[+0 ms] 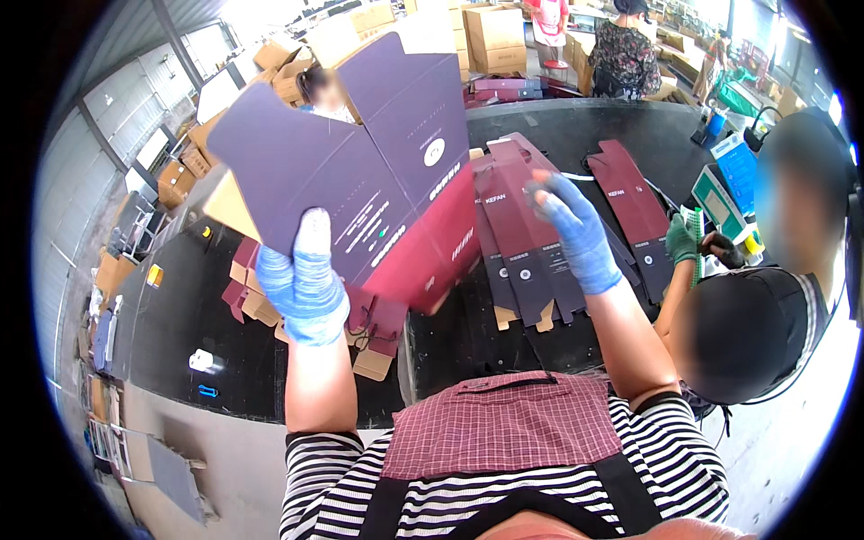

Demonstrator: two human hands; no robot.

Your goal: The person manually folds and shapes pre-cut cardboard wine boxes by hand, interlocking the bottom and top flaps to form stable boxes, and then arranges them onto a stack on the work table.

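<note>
My left hand (306,279), in a blue glove with a pale thumb, grips the lower edge of a large printed carton blank (360,171). The blank stands tilted up in the air, dark purple above and maroon at its lower right. To its right my gloved right hand (576,234) is raised, fingers loosely bent and apart, with nothing visible in it. That hand hovers over a stack of flat maroon and purple carton blanks (522,225) on the black table. Partly hidden behind my left hand and the raised blank are more cartons (382,328) with brown inner flaps.
At right, a person in a dark cap (747,333) wears green gloves; a separate flat carton (625,198) lies nearby. The black table (162,333) bears a white object (203,361) and a blue clip-like item (208,391). Other people and stacked boxes (495,40) stand beyond.
</note>
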